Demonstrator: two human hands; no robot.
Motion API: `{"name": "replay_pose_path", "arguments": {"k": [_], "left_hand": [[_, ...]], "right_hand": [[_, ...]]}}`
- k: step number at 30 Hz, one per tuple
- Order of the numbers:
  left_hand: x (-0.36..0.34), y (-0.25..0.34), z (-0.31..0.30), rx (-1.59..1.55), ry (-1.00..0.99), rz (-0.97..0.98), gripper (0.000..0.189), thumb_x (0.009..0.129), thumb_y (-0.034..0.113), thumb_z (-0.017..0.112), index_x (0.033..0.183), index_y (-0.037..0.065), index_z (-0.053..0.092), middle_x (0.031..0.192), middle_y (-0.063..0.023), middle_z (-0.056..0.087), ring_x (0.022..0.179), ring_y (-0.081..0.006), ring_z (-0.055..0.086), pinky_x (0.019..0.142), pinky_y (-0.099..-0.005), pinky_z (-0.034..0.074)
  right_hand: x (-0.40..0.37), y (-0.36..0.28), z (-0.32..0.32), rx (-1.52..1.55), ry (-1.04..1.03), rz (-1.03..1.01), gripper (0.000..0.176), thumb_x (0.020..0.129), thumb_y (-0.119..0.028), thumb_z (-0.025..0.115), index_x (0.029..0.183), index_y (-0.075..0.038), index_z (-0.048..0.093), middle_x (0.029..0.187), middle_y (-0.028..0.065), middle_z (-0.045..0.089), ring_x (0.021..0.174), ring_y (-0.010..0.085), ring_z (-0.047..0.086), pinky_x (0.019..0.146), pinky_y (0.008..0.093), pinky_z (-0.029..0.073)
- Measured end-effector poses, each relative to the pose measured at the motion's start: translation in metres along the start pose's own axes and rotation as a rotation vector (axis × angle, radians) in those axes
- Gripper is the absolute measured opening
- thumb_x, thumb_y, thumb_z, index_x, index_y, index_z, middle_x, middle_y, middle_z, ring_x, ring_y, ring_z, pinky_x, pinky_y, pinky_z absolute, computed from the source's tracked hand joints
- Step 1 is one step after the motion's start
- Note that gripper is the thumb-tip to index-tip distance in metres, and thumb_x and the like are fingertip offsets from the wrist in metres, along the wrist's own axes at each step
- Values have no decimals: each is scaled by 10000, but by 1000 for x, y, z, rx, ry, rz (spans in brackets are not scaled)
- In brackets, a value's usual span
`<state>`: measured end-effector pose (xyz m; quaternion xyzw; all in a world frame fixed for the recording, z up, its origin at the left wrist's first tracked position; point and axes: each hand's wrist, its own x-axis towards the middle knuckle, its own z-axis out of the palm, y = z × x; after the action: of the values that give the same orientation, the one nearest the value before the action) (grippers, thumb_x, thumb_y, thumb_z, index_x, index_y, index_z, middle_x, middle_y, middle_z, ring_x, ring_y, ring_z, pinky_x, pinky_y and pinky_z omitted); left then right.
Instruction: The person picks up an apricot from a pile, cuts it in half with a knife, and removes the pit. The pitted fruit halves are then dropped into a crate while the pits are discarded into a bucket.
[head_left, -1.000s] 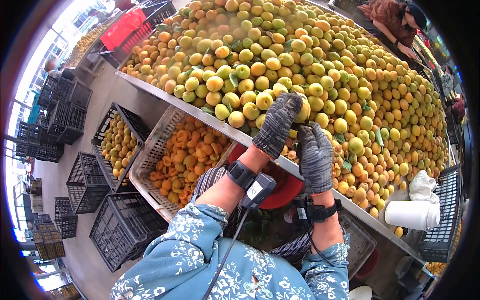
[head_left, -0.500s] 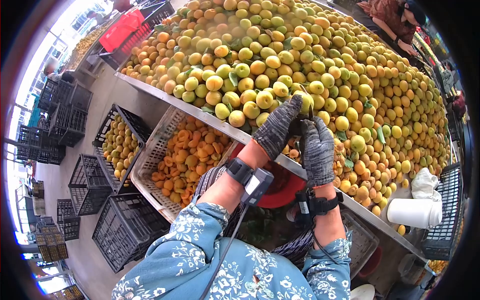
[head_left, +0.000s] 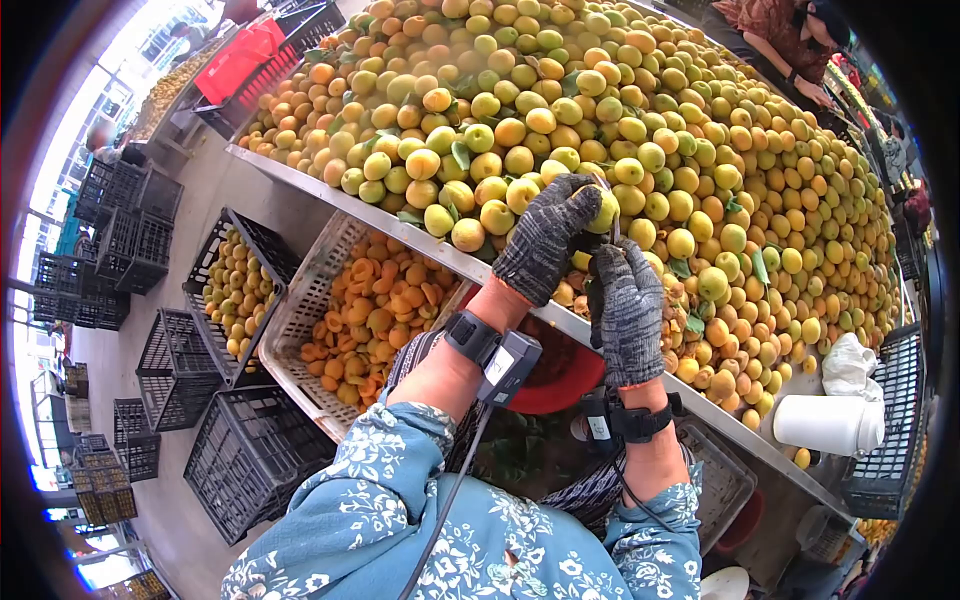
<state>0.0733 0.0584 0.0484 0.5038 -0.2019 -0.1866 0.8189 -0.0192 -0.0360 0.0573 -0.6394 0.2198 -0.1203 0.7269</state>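
Observation:
Both hands wear grey knitted gloves and meet over the near edge of a big heap of yellow-green fruit [head_left: 690, 150]. My left hand [head_left: 548, 238] is closed round a yellow-green fruit [head_left: 604, 212], which shows at its fingertips. Just right of it, my right hand [head_left: 630, 310] pinches a small knife, whose thin blade [head_left: 615, 228] stands up against the fruit; its handle is hidden by the fingers. Below and left of my left hand, a white crate [head_left: 285, 355] holds halved orange fruit [head_left: 375, 310]. A red basin [head_left: 558, 385] lies under my wrists.
A metal rim [head_left: 455, 258] borders the heap. Black crates [head_left: 255, 455] stand on the floor at left, one with whole fruit [head_left: 238, 295]. A white jar [head_left: 828, 424] and a white bag [head_left: 850, 368] are at right. Another person [head_left: 775, 40] is at the upper right.
My left hand has shifted slightly left and turned with the fruit. My right hand has moved slightly left and down, its fingers a little apart from the fruit.

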Motion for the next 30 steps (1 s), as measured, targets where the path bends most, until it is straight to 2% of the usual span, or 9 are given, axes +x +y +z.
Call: {"name": "replay_pose_path", "arguments": {"k": [3,6,8,12,14,17,21,22,30], "left_hand": [[-2,-4,2,-101,19,16,284,957,265,565,1146,53,572,1012,-18,581,930,-81,557,828,-242,475],[-3,-8,2,-154,26,68,270,946,237,575,1140,51,585,1009,-18,592,930,-86,570,827,-246,480],[-3,-2,5,-311,59,-61,266,936,218,580,1138,45,593,1005,-18,601,921,-96,588,821,-260,494],[-3,-1,5,-239,77,4,277,922,203,594,1144,36,590,1002,-23,609,903,-112,603,814,-273,506],[-7,5,7,-419,115,-105,282,909,183,600,1145,31,589,1002,-33,616,902,-126,611,807,-283,515],[-8,-6,3,-242,82,65,283,898,169,605,1143,26,591,999,-42,623,900,-137,618,804,-287,521],[-1,-15,-5,-207,48,105,278,902,178,606,1133,25,595,995,-44,624,896,-139,624,801,-291,525],[-3,-8,-4,-250,71,87,272,902,181,610,1124,24,599,998,-46,627,898,-139,624,801,-289,524],[3,-19,-15,-645,90,-97,308,936,206,586,1164,-1,566,1076,-95,640,970,-217,648,864,-370,550]], "right_hand": [[-2,-6,-1,160,-57,34,143,966,-208,546,916,-90,610,698,-47,553,532,17,450,461,174,347],[-4,-9,-5,126,-80,101,180,939,-179,582,981,-11,630,732,28,605,635,86,529,547,265,433],[-7,-8,-4,-432,44,-351,183,935,-164,574,990,0,633,725,74,612,631,125,544,560,285,441],[0,7,-12,-405,-9,-546,185,928,-146,574,999,15,632,733,131,622,648,184,577,582,325,454],[6,16,-15,-710,-59,-655,198,929,-140,570,1018,29,624,740,158,632,669,214,595,601,345,460],[-8,-4,-2,-428,35,-374,189,929,-137,568,1021,16,628,756,157,638,672,228,597,609,359,464],[-2,8,-14,-496,-79,-530,209,946,-174,575,1000,20,630,760,56,645,665,126,570,583,294,453],[-2,-5,-14,119,-179,76,228,951,-181,579,1021,29,634,785,21,646,691,78,559,592,250,455],[-5,4,-7,-407,-47,-399,229,958,-171,553,1067,24,604,813,35,626,697,78,546,596,242,453]]}}
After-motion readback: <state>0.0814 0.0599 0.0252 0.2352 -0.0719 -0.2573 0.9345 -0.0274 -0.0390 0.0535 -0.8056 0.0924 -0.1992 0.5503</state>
